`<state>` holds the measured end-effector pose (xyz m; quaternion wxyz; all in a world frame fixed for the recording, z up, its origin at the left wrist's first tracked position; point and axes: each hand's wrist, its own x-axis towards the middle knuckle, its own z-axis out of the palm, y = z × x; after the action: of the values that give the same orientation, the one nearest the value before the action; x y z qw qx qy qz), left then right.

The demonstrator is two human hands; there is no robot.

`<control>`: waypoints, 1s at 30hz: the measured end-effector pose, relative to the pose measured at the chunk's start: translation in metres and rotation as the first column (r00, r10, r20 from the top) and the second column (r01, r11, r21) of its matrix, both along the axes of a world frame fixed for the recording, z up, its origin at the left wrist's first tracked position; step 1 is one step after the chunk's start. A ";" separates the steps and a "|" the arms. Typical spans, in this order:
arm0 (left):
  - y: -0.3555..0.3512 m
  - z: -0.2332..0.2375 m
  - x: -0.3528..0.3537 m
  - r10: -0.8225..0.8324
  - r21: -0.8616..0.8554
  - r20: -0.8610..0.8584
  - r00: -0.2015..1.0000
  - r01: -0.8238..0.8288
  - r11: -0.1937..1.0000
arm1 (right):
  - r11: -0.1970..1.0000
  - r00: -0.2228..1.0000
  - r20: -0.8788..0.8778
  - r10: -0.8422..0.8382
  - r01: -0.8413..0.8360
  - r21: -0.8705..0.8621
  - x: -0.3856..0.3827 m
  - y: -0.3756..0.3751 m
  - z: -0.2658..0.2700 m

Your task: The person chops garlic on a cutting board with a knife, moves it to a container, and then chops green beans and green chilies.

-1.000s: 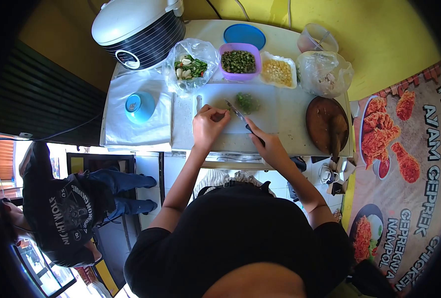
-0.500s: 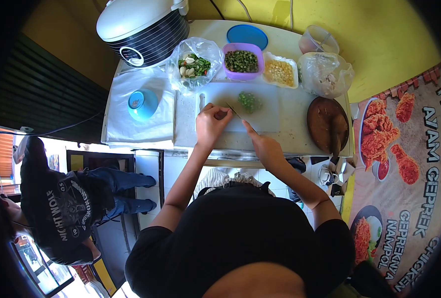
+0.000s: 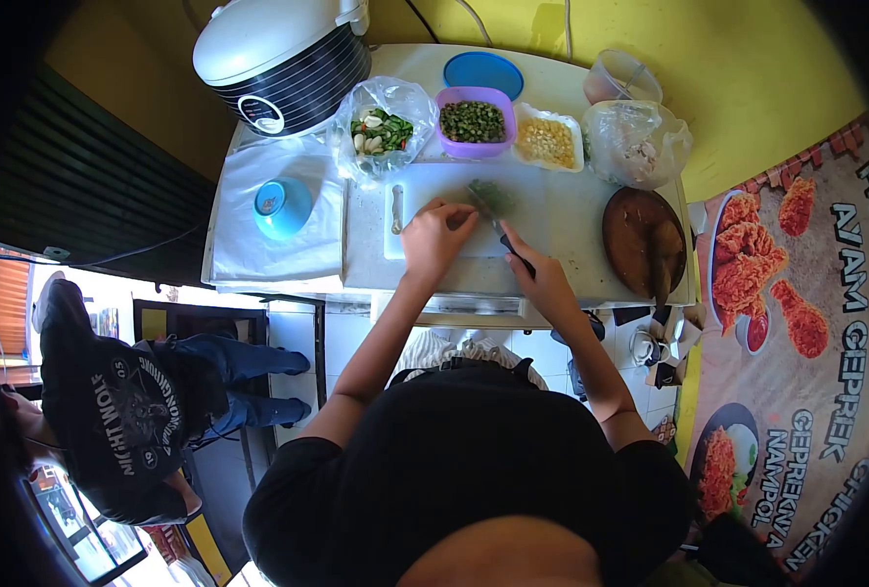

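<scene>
My right hand [image 3: 544, 284] is closed on the handle of a knife [image 3: 516, 250], its blade pointing up and left over a small pile of chopped green vegetable [image 3: 498, 199]. The pile lies on a white cutting board [image 3: 417, 183]. Just left of the blade, my left hand [image 3: 436, 240] is over the board with thumb and fingertips pinched together. Anything in that pinch is too small or hidden to make out.
Behind the board stand a plastic bag of chillies and garlic [image 3: 383, 132], a purple tub of chopped greens [image 3: 473, 121], a tray of yellow pieces [image 3: 549, 143] and another bag [image 3: 640, 147]. A blue bowl [image 3: 280, 207] sits left, a stone mortar [image 3: 635, 245] right. A person [image 3: 131, 411] stands left.
The knife has moved up and right from my left fingertips, its blade now over the green pile. My left hand has shifted slightly right; more of the knife handle shows.
</scene>
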<state>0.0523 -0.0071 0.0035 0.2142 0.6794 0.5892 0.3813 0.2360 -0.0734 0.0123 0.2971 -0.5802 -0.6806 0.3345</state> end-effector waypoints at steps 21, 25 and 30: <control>0.043 0.039 -0.092 -0.017 0.047 -0.040 0.999 0.019 0.999 | 0.982 0.985 -0.173 0.020 -0.052 -0.179 0.016 0.020 0.011; 0.080 0.047 -0.106 -0.029 0.122 -0.024 0.999 0.032 0.992 | 0.978 0.987 -0.112 0.111 -0.129 -0.166 0.020 0.030 0.009; 0.113 0.044 -0.109 0.043 0.162 -0.064 0.997 -0.032 0.986 | 0.971 0.984 -0.129 0.123 -0.147 -0.190 0.017 0.035 0.011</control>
<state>-0.0567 0.1055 0.0471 0.1315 0.6957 0.5760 0.4085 0.2530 -0.0387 0.0233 0.2532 -0.5388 -0.6633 0.4535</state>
